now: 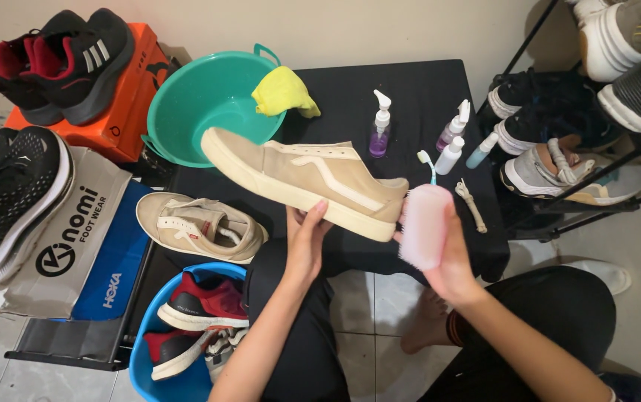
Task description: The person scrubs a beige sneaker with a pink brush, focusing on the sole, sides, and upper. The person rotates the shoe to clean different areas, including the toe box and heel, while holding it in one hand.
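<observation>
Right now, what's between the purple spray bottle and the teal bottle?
Head view: two white spray bottles stand between the purple bottle and the teal bottle; a toothbrush lies just in front.

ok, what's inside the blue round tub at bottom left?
The blue round plastic tub holds dark red knit sneakers with white soles and a pale shoe. The person's left forearm covers the tub's right side.

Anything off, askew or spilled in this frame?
Nothing spilled or damaged. Only oddity: the green basin leans tilted against the wall with a yellow cloth on its rim. Left hand holds the beige sneaker; right hand holds a pink brush.
</observation>
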